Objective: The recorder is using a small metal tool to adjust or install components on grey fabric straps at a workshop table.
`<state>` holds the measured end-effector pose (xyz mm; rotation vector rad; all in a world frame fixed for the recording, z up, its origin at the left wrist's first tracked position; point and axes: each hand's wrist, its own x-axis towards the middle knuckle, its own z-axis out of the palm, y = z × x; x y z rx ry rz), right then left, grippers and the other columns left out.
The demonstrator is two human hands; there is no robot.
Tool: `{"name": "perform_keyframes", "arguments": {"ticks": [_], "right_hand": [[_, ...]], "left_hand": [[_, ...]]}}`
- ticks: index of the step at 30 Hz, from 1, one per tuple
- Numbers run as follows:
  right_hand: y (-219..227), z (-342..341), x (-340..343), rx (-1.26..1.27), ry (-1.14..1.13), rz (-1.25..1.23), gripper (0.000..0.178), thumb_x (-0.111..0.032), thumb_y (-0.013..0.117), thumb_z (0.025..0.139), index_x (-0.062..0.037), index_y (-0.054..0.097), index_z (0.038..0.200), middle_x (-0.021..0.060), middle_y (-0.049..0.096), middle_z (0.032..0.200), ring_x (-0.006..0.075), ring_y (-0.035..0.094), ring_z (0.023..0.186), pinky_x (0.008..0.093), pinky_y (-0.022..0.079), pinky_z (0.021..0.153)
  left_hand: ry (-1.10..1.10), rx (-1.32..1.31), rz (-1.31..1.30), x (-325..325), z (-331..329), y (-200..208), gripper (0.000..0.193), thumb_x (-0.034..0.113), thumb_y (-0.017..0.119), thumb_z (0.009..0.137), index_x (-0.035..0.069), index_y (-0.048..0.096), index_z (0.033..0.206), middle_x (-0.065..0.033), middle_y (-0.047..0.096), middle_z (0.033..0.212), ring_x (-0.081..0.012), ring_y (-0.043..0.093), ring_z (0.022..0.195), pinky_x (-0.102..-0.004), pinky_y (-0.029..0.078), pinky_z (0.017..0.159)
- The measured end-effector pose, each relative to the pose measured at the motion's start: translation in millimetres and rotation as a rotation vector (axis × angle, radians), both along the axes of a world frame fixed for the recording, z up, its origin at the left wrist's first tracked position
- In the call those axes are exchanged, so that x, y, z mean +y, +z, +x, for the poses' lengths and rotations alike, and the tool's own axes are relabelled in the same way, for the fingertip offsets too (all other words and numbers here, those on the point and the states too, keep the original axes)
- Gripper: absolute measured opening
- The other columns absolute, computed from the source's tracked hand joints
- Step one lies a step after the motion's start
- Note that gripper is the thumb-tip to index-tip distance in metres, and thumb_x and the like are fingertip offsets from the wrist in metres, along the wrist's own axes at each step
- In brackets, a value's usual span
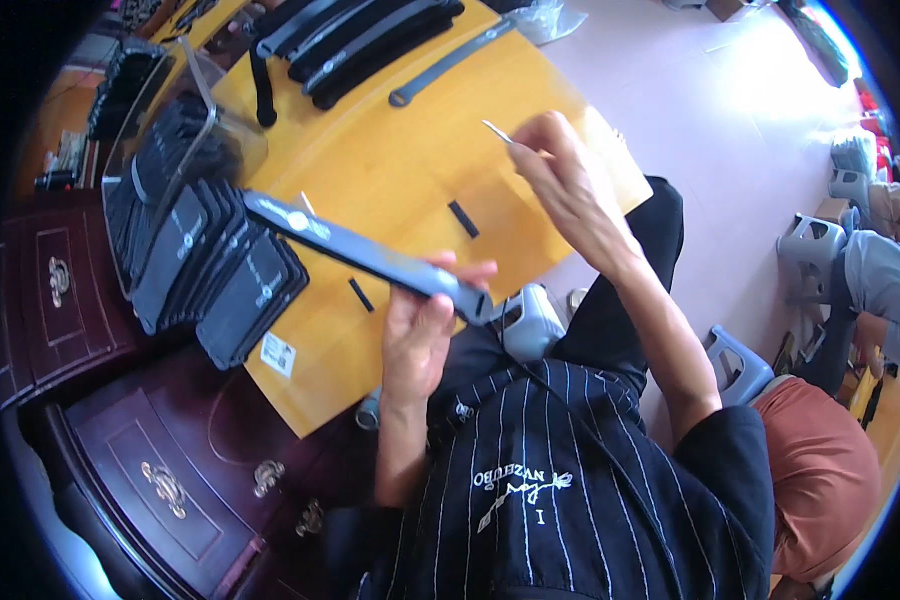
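Tabletop (380, 180), strap (360, 253) across left hand (415, 345), seemingly gripped

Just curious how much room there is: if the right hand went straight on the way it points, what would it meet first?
Probably the single dark grey strap lying on the yellow table; the right hand looks raised, though, so it might pass above.

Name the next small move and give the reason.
Probably bring the thin pale tool in the right hand toward the dark grey strap: the left hand holds the strap, while the tool's tip is apart from it.
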<state>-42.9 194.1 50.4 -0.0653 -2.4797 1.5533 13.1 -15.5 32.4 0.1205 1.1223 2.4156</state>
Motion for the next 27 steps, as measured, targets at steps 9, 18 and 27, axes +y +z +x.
{"name": "perform_keyframes", "arguments": {"ticks": [9,18,27], "right_hand": [[41,110,-9,-0.085,0.047,-0.144,0.014,-0.012,0.064,0.087,-0.0031,0.06,0.096,0.0098,0.06,0.079,0.0195,0.06,0.066,0.0294,0.047,0.059],[36,124,1,0.039,0.045,-0.004,0.014,-0.01,0.063,0.087,-0.0003,0.064,0.097,0.0088,0.058,0.074,0.0169,0.057,0.062,0.0268,0.044,0.056],[36,131,0,0.032,0.033,-0.113,0.014,-0.01,0.062,0.088,0.0004,0.064,0.098,0.0079,0.059,0.074,0.0143,0.057,0.065,0.0256,0.044,0.058]], "left_hand": [[0.137,0.098,0.008,40,-14,4,0.031,0.012,0.065,0.086,0.006,0.052,0.114,-0.0219,0.056,0.123,-0.0303,0.056,0.114,-0.0414,0.048,0.096],[0.2,0.156,-0.064,58,9,12,0.036,0.005,0.07,0.081,0.004,0.052,0.112,-0.0222,0.058,0.12,-0.025,0.059,0.108,-0.0345,0.053,0.089],[0.231,0.227,-0.101,64,18,14,0.033,0.002,0.067,0.083,0.003,0.05,0.111,-0.0224,0.057,0.118,-0.025,0.059,0.109,-0.0342,0.054,0.088]]}}
